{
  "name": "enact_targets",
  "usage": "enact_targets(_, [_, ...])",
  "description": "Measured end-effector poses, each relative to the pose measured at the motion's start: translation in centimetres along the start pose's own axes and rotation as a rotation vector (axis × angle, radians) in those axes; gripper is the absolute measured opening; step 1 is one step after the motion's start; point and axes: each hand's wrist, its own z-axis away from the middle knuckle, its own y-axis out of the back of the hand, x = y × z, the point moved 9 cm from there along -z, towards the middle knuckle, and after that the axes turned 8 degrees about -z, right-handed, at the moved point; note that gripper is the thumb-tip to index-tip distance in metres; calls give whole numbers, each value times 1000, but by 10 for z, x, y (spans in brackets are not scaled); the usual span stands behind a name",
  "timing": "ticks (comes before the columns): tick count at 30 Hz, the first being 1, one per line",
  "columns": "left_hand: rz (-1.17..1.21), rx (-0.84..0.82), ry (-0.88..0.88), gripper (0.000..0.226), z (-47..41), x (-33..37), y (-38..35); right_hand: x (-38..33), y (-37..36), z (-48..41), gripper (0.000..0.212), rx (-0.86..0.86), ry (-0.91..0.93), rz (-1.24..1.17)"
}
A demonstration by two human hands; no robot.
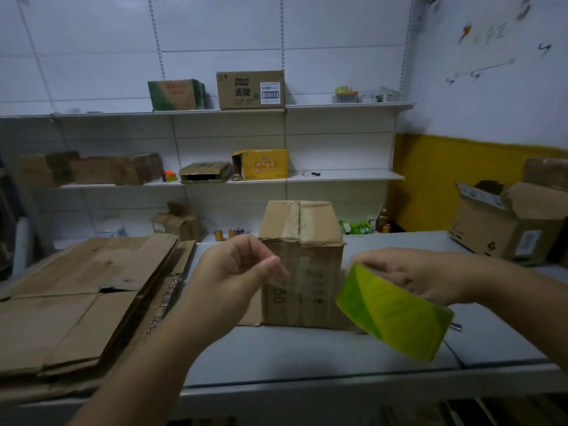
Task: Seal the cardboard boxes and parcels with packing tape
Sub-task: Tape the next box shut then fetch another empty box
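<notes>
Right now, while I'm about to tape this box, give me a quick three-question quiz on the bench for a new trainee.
1. True or false: the right hand holds the green tape roll.
2. Where do the flattened cardboard sheets lie? A) on the table, left of the upright box; B) on the top shelf; C) inside the open box at the right.
3. How many cardboard boxes stand on the top shelf?

Key: 1 true. 2 A. 3 two: a green box and a brown box.
</notes>
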Motion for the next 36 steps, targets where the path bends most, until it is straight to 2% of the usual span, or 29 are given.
enact_targets(3, [-68,29,39,9,-7,-4,18,32,22,16,16,8,-283,-70])
enact_targets(7, [82,156,150,8,-17,-20,57,42,60,42,24,40,-496,1])
enact_targets(9, [115,106,221,8,-24,-30,57,49,77,48,24,82,-577,26])
enact_targets(11, [116,64,242,8,-31,-36,48,51,87,45,18,164,-538,-61])
enact_targets(13, [176,108,242,10,-36,-40,46,55,98,38,46,235,-425,-237])
enact_targets(14, [207,132,240,11,-38,-43,46,55,100,37,54,250,-385,-308])
enact_targets(19, [262,143,263,12,-42,-61,39,63,98,33,38,197,-373,-403])
enact_targets(30, [551,141,275,15,-49,-99,12,73,85,15,43,218,-460,-348])
enact_targets(33, [551,185,274,16,-50,-109,5,81,83,4,46,232,-471,-388])
enact_targets(36, [510,251,226,16,-53,-113,3,88,87,-10,35,292,-441,-443])
